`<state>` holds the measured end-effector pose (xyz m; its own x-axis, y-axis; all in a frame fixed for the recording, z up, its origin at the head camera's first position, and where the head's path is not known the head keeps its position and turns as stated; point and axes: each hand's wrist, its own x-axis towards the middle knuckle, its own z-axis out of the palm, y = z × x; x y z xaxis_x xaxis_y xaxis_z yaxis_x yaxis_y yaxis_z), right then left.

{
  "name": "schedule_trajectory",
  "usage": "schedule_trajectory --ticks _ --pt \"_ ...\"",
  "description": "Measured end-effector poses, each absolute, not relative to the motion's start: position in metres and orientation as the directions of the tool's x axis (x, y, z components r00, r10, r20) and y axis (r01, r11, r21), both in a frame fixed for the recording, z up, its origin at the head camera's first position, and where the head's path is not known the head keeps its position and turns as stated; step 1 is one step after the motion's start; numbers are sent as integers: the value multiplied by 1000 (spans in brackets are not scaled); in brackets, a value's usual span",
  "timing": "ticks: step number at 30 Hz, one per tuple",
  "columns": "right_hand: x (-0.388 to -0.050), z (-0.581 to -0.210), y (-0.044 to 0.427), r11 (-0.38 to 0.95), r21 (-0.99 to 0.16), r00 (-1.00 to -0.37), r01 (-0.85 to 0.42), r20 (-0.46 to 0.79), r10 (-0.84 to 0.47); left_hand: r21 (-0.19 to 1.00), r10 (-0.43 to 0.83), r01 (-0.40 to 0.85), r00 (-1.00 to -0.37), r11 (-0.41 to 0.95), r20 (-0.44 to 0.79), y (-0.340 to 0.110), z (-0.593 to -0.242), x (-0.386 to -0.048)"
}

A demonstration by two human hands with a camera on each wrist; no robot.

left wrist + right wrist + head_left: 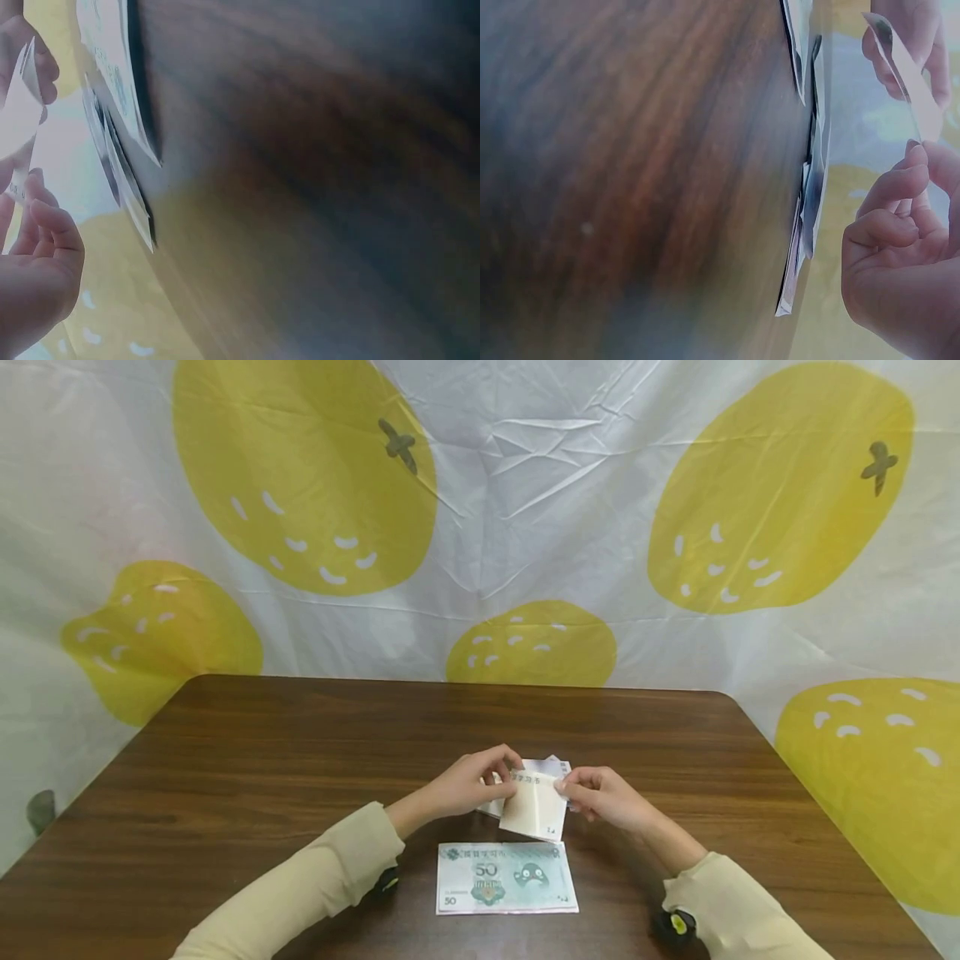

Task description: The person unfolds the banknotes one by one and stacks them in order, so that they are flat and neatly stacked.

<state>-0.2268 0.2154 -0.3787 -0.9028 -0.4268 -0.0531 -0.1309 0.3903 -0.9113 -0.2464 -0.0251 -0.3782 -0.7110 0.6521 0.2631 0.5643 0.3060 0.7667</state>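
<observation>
A cream-coloured folded play banknote point(534, 814) is held up off the table between both hands. My left hand point(467, 785) pinches it at the upper left with thumb and fingers, and my right hand point(613, 798) pinches its right edge. In the right wrist view the folded note point(909, 75) is seen nearly edge-on, thumb and fingertip meeting at its end. Several other notes point(553, 767) lie on the table behind it, partly hidden. Closer to me, a green play banknote point(517, 902) marked 50 lies flat, face up.
The dark wooden table point(315, 735) extends around the notes. Behind it hangs a white cloth point(517, 527) printed with yellow fruit. A dark wrist device point(675, 927) sits at the right sleeve, another point(387, 880) at the left.
</observation>
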Motion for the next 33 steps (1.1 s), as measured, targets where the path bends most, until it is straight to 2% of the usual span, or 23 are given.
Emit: schedule_trajectory --ticks 12,19,23,28,33 --pt "-221 -377 210 367 -916 -895 -160 -22 -446 857 744 482 -638 186 197 -33 -376 -249" --pt "-221 -379 209 322 -932 -895 -166 5 -446 886 770 440 -613 147 177 -39 -357 -237" --pt "-221 -379 209 316 -934 -901 -168 15 -434 886 762 437 -624 157 173 -41 -364 -242" --pt "-221 -379 210 308 -939 -906 -154 9 -424 873 738 430 -662 231 130 -45 -374 -249" --pt "-220 -379 210 305 -940 -906 -155 13 -423 871 734 428 -668 242 124 -49 -376 -249"
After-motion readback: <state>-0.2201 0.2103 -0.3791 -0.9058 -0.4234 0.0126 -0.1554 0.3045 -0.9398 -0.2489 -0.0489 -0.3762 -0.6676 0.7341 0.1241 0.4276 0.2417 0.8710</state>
